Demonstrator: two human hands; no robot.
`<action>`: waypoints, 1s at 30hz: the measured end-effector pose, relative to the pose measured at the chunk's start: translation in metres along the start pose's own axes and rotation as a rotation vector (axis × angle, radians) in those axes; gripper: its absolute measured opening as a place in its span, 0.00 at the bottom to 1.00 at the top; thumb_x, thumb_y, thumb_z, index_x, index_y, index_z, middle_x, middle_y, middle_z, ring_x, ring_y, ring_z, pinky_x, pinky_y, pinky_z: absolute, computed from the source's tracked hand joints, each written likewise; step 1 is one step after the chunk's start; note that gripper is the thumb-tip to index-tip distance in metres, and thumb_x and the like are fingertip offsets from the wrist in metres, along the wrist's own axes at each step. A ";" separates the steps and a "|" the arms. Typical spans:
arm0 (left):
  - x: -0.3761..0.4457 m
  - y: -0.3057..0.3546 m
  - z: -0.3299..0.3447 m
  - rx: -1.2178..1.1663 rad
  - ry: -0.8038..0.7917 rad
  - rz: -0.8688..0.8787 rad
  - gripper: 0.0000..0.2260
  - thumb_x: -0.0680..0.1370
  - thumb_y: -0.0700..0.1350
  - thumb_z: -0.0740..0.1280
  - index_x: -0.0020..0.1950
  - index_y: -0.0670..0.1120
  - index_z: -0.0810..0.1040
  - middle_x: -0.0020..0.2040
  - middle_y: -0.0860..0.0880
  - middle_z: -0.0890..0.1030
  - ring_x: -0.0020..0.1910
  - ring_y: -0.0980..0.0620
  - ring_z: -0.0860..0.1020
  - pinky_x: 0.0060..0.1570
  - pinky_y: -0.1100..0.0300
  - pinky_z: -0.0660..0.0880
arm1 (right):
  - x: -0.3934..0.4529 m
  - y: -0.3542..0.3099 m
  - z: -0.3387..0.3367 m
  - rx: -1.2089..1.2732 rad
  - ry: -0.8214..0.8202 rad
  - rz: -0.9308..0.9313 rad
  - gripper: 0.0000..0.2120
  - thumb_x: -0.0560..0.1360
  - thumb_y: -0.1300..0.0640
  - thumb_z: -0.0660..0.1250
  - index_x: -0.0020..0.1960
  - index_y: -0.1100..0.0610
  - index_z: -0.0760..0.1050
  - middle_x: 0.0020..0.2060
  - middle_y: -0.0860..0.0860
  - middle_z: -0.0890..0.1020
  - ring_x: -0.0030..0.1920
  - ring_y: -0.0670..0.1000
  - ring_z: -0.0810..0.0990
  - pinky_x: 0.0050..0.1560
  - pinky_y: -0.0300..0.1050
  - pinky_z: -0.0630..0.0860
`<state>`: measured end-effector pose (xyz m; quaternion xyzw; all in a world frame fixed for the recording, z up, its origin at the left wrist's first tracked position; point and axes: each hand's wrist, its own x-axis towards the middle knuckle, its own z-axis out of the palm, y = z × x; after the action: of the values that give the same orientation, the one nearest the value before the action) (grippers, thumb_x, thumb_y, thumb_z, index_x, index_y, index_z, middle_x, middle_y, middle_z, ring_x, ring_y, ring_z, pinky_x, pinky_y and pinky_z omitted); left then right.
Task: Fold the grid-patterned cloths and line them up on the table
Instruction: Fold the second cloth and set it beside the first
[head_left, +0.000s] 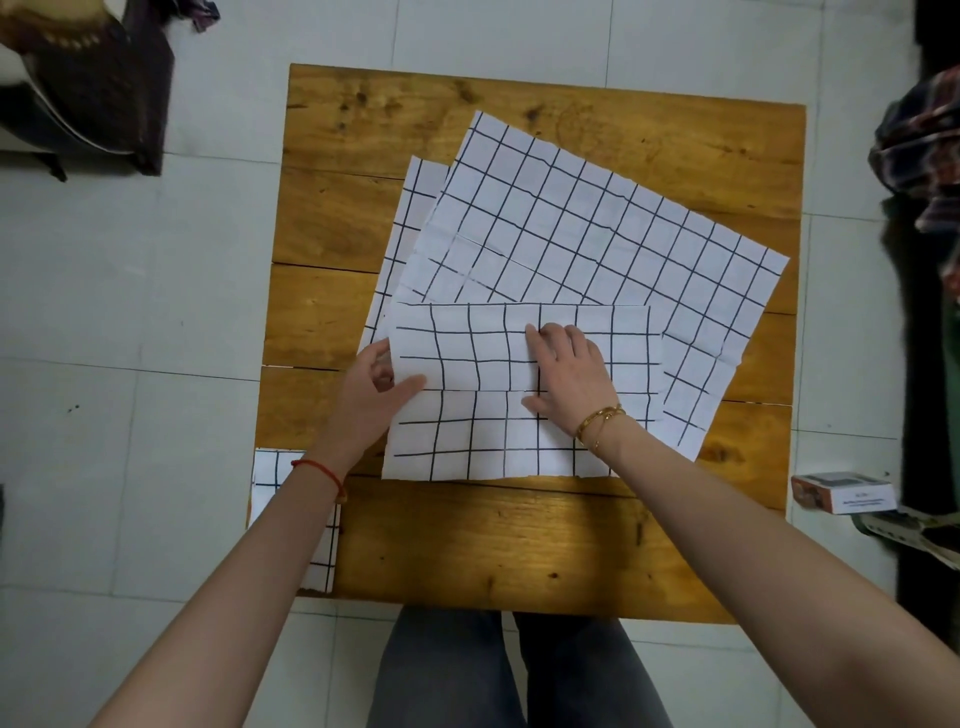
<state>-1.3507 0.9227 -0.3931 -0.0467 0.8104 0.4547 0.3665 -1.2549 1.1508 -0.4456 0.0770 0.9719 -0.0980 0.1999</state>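
A white cloth with a black grid (493, 436) lies partly folded on the wooden table (493, 545), its upper flap doubled over toward me. My left hand (376, 395) pinches the flap's left edge between thumb and fingers. My right hand (569, 371) presses flat on the flap near its middle. Behind it a large unfolded grid cloth (587, 228) lies spread at an angle, with another one (410, 208) peeking out under its left side. A folded grid cloth (317, 540) sits at the table's near left corner, partly under my left forearm.
The table stands on a pale tiled floor. A small box (841, 491) lies on the floor to the right, near dark patterned fabric (924, 150). A dark bag and furniture (88, 88) sit at the upper left. My legs are below the table's near edge.
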 end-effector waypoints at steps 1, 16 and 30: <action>-0.004 0.006 -0.003 0.034 -0.009 0.045 0.23 0.77 0.45 0.69 0.71 0.48 0.67 0.50 0.53 0.78 0.45 0.61 0.75 0.38 0.74 0.72 | 0.002 -0.004 -0.001 -0.006 0.000 -0.003 0.44 0.66 0.44 0.73 0.74 0.59 0.58 0.65 0.57 0.68 0.64 0.59 0.66 0.64 0.54 0.66; -0.033 0.055 0.053 0.175 -0.224 0.328 0.20 0.80 0.51 0.63 0.72 0.49 0.68 0.41 0.54 0.78 0.36 0.64 0.76 0.37 0.72 0.72 | 0.003 -0.026 -0.006 0.129 0.147 0.033 0.24 0.68 0.52 0.62 0.61 0.63 0.71 0.51 0.59 0.73 0.50 0.60 0.72 0.50 0.53 0.72; -0.008 -0.001 0.108 0.647 -0.199 0.332 0.25 0.80 0.46 0.61 0.77 0.47 0.60 0.74 0.48 0.63 0.72 0.47 0.60 0.71 0.52 0.61 | -0.066 0.080 0.015 0.128 0.286 0.406 0.16 0.77 0.55 0.56 0.61 0.58 0.73 0.47 0.57 0.76 0.46 0.58 0.72 0.46 0.53 0.70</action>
<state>-1.2847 1.0034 -0.4228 0.2481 0.8691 0.2308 0.3604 -1.1741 1.2176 -0.4450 0.2961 0.9467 -0.1053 0.0708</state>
